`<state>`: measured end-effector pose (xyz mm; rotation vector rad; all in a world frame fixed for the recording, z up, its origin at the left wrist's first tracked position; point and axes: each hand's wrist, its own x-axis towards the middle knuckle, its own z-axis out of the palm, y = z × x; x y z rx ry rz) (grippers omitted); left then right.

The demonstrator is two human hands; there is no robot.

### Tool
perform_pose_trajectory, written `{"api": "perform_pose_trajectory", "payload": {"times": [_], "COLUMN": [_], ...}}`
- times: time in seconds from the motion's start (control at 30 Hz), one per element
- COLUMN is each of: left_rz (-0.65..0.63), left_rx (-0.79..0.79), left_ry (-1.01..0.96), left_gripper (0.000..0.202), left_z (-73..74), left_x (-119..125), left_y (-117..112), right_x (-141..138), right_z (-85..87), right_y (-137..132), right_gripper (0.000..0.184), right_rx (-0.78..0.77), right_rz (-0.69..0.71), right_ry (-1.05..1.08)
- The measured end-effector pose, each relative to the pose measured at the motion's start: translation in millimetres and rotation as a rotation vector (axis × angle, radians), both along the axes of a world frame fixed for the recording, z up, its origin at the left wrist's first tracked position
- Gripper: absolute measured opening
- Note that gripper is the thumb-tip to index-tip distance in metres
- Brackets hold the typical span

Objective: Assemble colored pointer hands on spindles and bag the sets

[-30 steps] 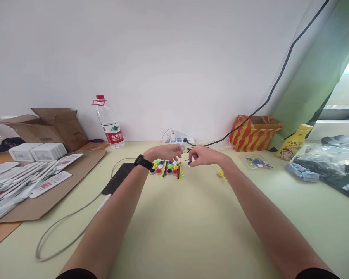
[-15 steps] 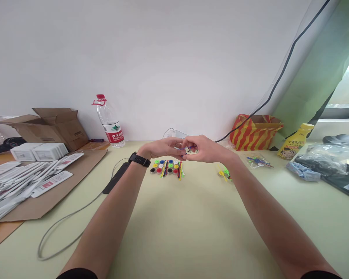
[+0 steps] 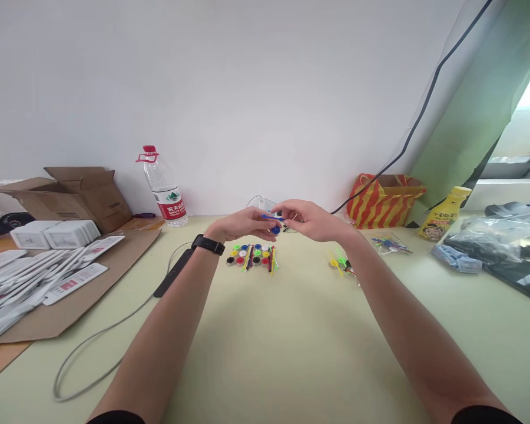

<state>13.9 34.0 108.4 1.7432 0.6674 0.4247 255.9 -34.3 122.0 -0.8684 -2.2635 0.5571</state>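
Left fingers grip a blue disc at their tips; right fingers pinch a blue strip beside these.

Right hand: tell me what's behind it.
Behind the right hand, the black cable drops out of sight; where it leads is covered. Something white shows past the fingertips; the hands cover whatever else sits there.

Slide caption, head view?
Left hand and right hand together hold a round blue piece and slim blue strip over a pale-green tabletop.
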Motion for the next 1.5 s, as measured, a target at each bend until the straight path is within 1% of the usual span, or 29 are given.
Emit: {"api": "perform_pose_trajectory", "payload": {"times": [0.1, 0.2, 0.27, 0.37, 0.53, 0.67, 0.73, 0.87, 0.97, 1.1, 1.27, 1.5], "left_rz": [-0.009, -0.04, -0.064, -0.085, -0.1, -0.125, -0.123, -0.104, -0.102, -0.097, -0.087, -0.091], "left_rx": [-0.01, 0.001, 0.013, 0.042, 0.102, 0.165, 0.215, 0.296, 0.306, 0.331, 0.343, 0.355], "left_ry": [-0.047, -0.068, -0.057, -0.015, 0.059, 0.071, 0.091, 0.127, 0.13, 0.147, 0.146, 0.144], "left_gripper": [0.043, 0.045, 0.045, 0.041, 0.039, 0.036, 0.033, 0.035, 0.038, 0.035, 0.035, 0.033], "left_z": [3.9, 9.1, 12.4, 15.9, 18.2, 18.8, 19.6, 23.2, 25.7, 26.4, 25.5, 25.8], "left_x": [0.7, 1.4, 2.1, 3.7, 9.1, 12.6, 12.6, 9.9, 8.7, 9.9, 10.0, 9.9], "left_y": [-2.8, -7.5, -10.8, -14.4, -19.0, -21.3, -21.7, -23.2, -25.4, -26.3, -24.9, -25.6], "right_x": [1.3, 1.9, 1.8, 1.4, 2.2, 3.4, 3.6, 3.0, 2.0, 0.2, -1.6, -0.5], "right_z": [1.4, 1.5, 1.3, 1.5, 3.4, 4.4, 4.7, 5.3, 5.5, 5.8, 6.5, 7.3], "right_y": [-0.7, -1.0, -1.1, -1.6, -3.8, -5.4, -5.9, -7.3, -8.8, -9.7, -10.1, -10.6], "right_gripper": [0.042, 0.043, 0.041, 0.042, 0.041, 0.035, 0.033, 0.031, 0.028, 0.024, 0.025, 0.026], "right_rx": [-0.094, -0.125, -0.152, -0.197, -0.292, -0.371, -0.367, -0.302, -0.274, -0.271, -0.275, -0.259], "right_rz": [0.047, 0.036, 0.025, 0.022, -0.024, 0.031, 0.059, 0.038, 0.02, 0.007, 0.018, -0.016], "right_ry": [0.083, 0.1, 0.098, 0.104, 0.074, 0.012, -0.009, -0.032, -0.031, -0.014, 0.02, 0.004]}}
